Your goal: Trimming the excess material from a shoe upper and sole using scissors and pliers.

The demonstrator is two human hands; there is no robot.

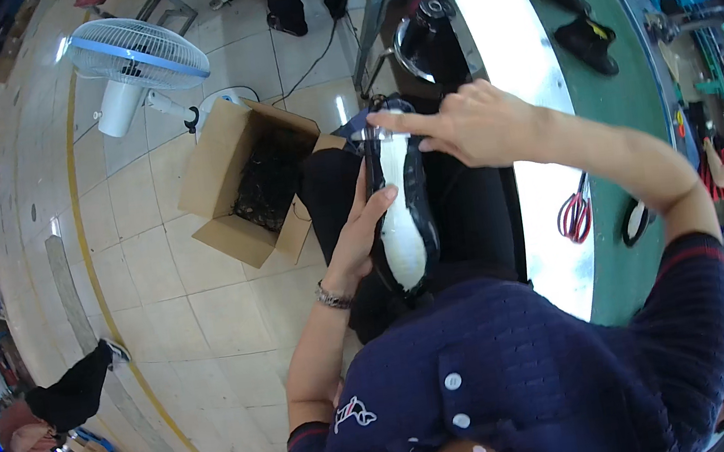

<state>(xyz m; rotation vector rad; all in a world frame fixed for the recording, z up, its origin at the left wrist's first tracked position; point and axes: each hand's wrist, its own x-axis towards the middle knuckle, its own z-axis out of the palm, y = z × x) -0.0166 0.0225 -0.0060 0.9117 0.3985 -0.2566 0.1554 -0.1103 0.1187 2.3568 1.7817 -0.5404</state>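
Note:
A black shoe upper on a white last [400,208] rests on my lap, sole side up, toe pointing away from me. My left hand [361,233] grips its left side, thumb on the white bottom. My right hand [465,123] comes in from the right and pinches the toe end, index finger stretched across the tip. I wear a dark blue knitted top and a metal bracelet on the left wrist.
An open cardboard box [244,182] with black parts stands on the tiled floor to my left, a white fan [134,60] beyond it. On my right runs a green conveyor [631,139] with black shoes [585,43], red-handled scissors [574,213] on the steel edge, and other people nearby.

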